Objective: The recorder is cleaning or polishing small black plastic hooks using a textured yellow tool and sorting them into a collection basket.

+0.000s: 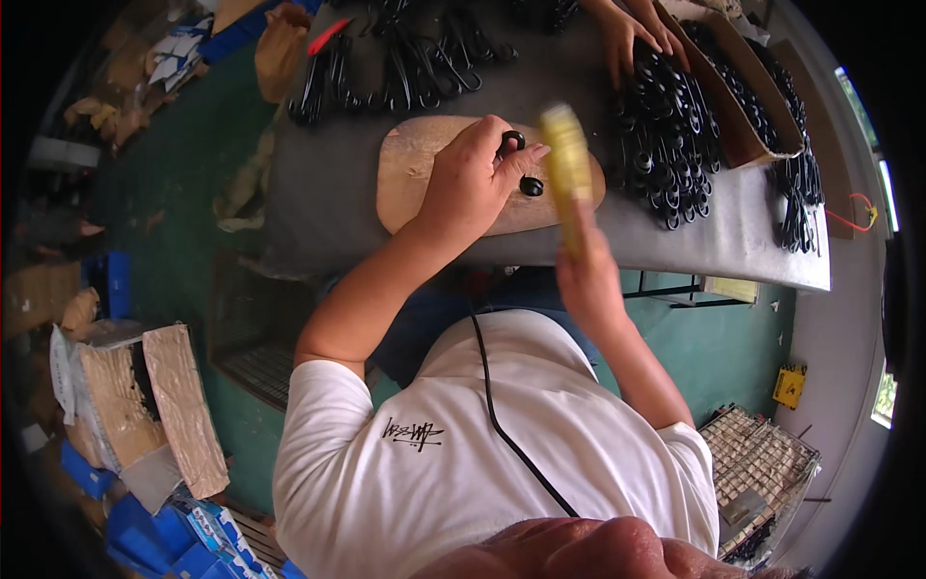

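Note:
My left hand (473,179) is closed on a black curved hook (512,143) above the wooden board (405,183). One dark rounded end (531,186) shows below the fingers; the rest is covered by the hand. To its right, my right hand (590,280) is wrapped round a long yellow tool (565,154), raised upright beside the left thumb. Motion blurs this tool, so its exact kind is unclear. Under both hands, the board lies flat on the grey table (328,193).
Black hooks (415,72) lie in bunches at the table's far side, near a red-handled tool (330,36). Another person's hands (641,43) touch a large pile of black hooks (667,145) at far right. Beside it stands a cardboard box (786,135) of black parts.

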A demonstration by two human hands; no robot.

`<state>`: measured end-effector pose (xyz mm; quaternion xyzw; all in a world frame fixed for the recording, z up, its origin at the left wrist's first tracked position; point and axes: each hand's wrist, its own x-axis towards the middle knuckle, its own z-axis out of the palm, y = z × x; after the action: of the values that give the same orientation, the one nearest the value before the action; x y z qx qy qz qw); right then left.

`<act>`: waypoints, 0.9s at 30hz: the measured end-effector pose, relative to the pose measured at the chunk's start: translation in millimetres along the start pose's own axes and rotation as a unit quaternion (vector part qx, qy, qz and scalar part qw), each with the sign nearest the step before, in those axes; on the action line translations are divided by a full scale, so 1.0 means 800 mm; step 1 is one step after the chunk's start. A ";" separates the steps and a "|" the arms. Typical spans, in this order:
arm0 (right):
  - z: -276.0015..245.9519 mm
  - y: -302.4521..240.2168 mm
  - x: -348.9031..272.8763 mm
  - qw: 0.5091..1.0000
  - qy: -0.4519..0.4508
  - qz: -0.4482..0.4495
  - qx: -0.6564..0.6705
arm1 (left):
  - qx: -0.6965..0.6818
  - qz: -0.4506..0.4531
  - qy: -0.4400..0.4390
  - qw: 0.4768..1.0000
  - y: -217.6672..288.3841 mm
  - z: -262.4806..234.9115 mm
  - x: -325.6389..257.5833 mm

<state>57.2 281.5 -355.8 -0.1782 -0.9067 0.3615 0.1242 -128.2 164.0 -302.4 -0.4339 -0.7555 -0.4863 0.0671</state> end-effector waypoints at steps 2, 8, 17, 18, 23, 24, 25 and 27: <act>0.001 0.018 0.020 0.999 -0.024 -0.004 0.039 | -0.015 0.006 0.001 1.000 0.002 0.004 -0.004; -0.024 -0.005 0.036 0.996 0.058 -0.066 0.015 | -0.027 -0.025 0.043 0.998 0.003 0.002 -0.003; -0.016 0.051 0.074 0.954 0.071 -0.155 -0.248 | -0.251 -0.212 0.425 0.844 -0.110 -0.165 -0.112; -0.031 0.054 0.081 0.934 0.116 -0.223 -0.253 | -0.222 -0.194 0.469 0.832 -0.129 -0.196 -0.140; -0.161 0.088 0.212 0.885 0.337 -0.132 -0.292 | -0.046 -0.224 0.642 0.732 -0.168 -0.314 -0.279; -0.178 0.112 0.250 0.884 0.351 -0.120 -0.286 | 0.020 -0.244 0.674 0.697 -0.167 -0.324 -0.297; -0.182 0.134 0.290 0.885 0.333 -0.058 -0.321 | 0.039 -0.252 0.713 0.653 -0.182 -0.349 -0.338; -0.175 0.192 0.362 0.894 0.212 0.059 -0.390 | -0.012 -0.239 0.810 0.536 -0.194 -0.397 -0.415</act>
<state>-119.6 590.3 -336.1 -0.3381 -0.9147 -0.0610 0.2128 -137.9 -307.0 -416.8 0.3411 -0.4482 -0.6370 0.5264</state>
